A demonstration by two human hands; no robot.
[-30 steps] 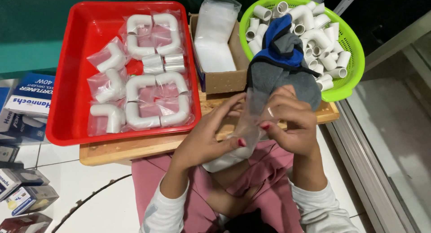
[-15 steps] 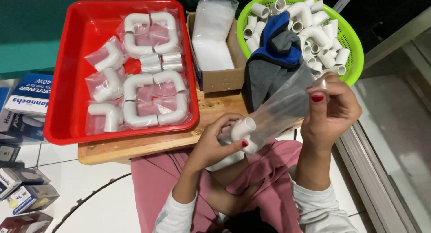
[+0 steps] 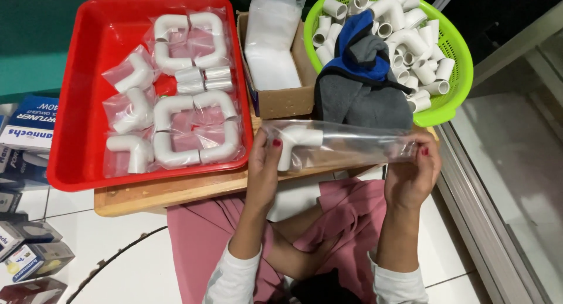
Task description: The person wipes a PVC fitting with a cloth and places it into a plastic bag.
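1. Bag (image 3: 346, 144) of clear plastic stretches sideways between our hands, just in front of the cardboard box (image 3: 281, 99).
2. Our left hand (image 3: 265, 163) pinches the end holding a white pipe fitting (image 3: 296, 141).
3. Our right hand (image 3: 413, 172) pinches the far end, right of the box.

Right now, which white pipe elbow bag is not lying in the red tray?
The clear plastic bag with one white pipe elbow, stretched between left hand and right hand.
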